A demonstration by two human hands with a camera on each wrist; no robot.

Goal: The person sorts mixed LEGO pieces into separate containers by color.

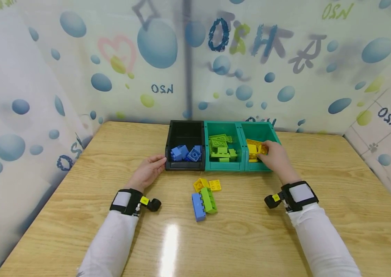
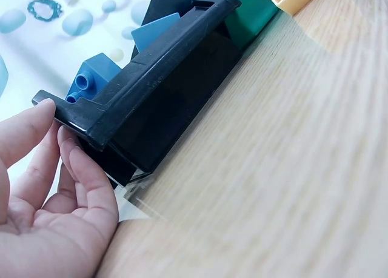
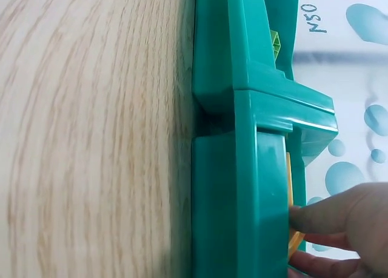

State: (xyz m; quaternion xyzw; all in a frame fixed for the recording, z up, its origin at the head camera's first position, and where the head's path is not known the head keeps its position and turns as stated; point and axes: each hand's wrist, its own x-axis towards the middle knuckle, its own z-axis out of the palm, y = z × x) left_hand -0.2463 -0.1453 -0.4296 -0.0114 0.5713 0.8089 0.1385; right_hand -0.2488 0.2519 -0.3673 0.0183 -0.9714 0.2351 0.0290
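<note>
My left hand (image 1: pixel 148 171) holds the front left corner of a black bin (image 1: pixel 185 166); in the left wrist view the thumb is at its rim and the other fingers bend against its side. Several blue bricks (image 1: pixel 181 152) lie in that bin. Reaching into the right-hand teal bin (image 1: pixel 258 166), my right hand (image 1: pixel 278 158) pinches a yellow brick (image 3: pixel 296 241) among several others; the bin's front wall partly hides the fingertips in the right wrist view. Between these two bins stands another teal bin (image 1: pixel 224 166) with several green bricks (image 1: pixel 220 152).
On the wooden table (image 1: pixel 237 234), in front of the bins, lie a yellow brick (image 1: pixel 200 184), a flat yellow brick (image 1: pixel 215 185), a green brick (image 1: pixel 209 201) and a blue brick (image 1: pixel 198 207), close together. A patterned curtain (image 1: pixel 167 100) hangs behind the bins.
</note>
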